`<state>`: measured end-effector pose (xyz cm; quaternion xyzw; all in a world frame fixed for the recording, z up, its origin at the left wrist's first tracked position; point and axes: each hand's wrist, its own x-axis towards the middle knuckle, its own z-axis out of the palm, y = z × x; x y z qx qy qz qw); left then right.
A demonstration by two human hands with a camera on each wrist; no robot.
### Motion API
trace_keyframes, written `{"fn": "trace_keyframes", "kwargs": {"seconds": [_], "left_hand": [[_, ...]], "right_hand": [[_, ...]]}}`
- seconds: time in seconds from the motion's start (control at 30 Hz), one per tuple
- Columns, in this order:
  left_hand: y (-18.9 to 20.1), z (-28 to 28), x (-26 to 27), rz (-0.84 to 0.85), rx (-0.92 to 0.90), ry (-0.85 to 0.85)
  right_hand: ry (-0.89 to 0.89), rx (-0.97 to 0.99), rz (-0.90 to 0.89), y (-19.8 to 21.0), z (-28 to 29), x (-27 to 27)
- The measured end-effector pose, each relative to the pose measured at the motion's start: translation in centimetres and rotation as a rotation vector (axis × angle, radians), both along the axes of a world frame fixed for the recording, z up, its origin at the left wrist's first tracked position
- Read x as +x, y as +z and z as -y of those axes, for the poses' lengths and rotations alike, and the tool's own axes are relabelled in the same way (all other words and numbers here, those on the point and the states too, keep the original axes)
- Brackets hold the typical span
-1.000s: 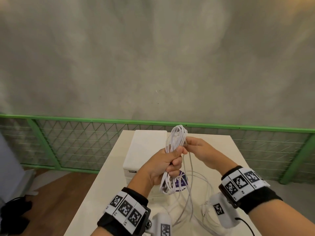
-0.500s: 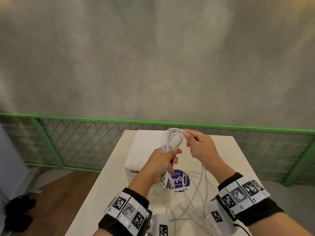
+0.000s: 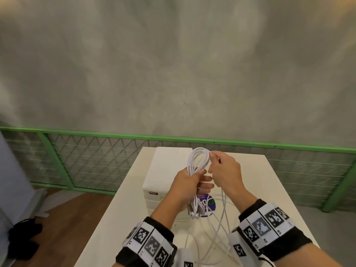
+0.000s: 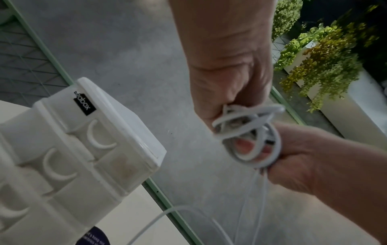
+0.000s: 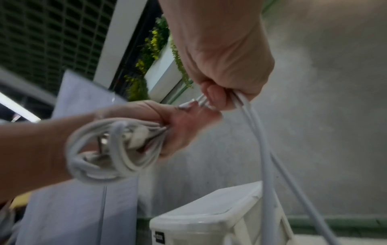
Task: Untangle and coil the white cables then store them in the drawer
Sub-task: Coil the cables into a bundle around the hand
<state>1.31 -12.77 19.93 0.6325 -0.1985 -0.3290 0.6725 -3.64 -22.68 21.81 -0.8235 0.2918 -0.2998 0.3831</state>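
A bundle of white cable loops [image 3: 199, 159] stands upright in my left hand [image 3: 193, 181], which grips it around the middle above the table. My right hand [image 3: 215, 160] pinches a strand at the top right of the loops. From that hand the loose white cable [image 3: 222, 212] hangs down and lies in tangled curves on the table. The left wrist view has the bundle's lower end [image 4: 249, 132] under my left hand [image 4: 228, 79]. In the right wrist view my right hand [image 5: 222, 92] pinches two strands [image 5: 249, 112]. The white drawer unit [image 3: 165, 170] stands behind my hands, drawers shut.
The cream table [image 3: 285, 199] ends at a green mesh railing [image 3: 96, 160] before a grey wall. A purple round sticker [image 3: 209, 204] lies on the table under the bundle. Black things [image 3: 21, 241] lie on the wooden floor at left.
My right hand has risen from beside my left thumb to the top of the loops, drawing the loose strand up with it. My left hand keeps its grip on the bundle.
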Motion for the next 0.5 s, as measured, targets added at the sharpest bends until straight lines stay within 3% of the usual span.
{"fn": "trace_keyframes", "kwargs": {"seconds": [0.2, 0.3, 0.5], "left_hand": [[-0.3, 0.1, -0.3, -0.014, -0.059, 0.16], [-0.1, 0.0, 0.0, -0.069, -0.063, 0.238], [-0.3, -0.6, 0.3, -0.25, -0.083, 0.163]], "right_hand": [[0.167, -0.144, -0.241, -0.7, -1.5, 0.1], [0.214, -0.073, -0.263, -1.5, -2.8, -0.3], [0.303, -0.049, -0.397, -1.2, -3.3, -1.2]]}}
